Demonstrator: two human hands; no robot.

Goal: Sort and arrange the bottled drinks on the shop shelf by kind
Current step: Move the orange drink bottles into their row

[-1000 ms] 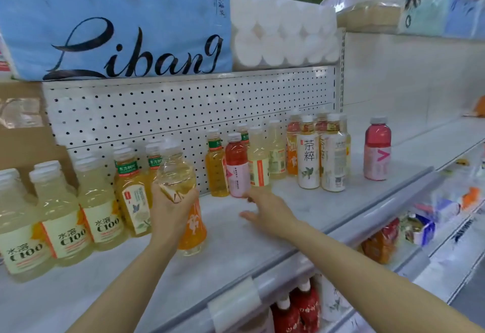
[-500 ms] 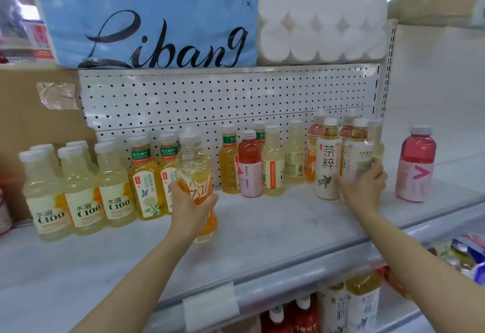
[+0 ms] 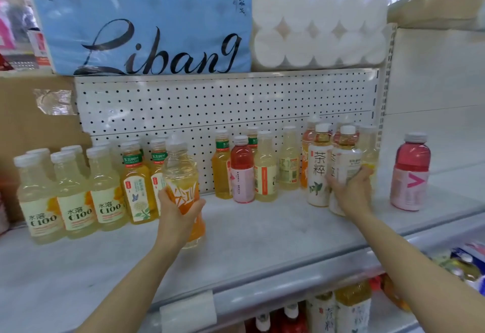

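Observation:
My left hand grips an orange-labelled bottle of pale yellow drink, standing on the white shelf in front of two green-capped tea bottles. My right hand is wrapped around a white-labelled tea bottle in the right-hand cluster, beside a matching white tea bottle. Three pale C100 bottles line the left of the shelf. A mixed group with a red-pink bottle stands at the middle back. A lone pink bottle is at the far right.
A pegboard back panel closes the shelf behind the bottles. Above it lie a blue tissue pack and white paper rolls. The shelf below holds more bottles. A price-tag holder hangs on the front rail.
My right hand reached right from the middle bottles and closed on the white-labelled tea bottle. My left hand kept hold of the orange-labelled bottle. The view shifted rightwards.

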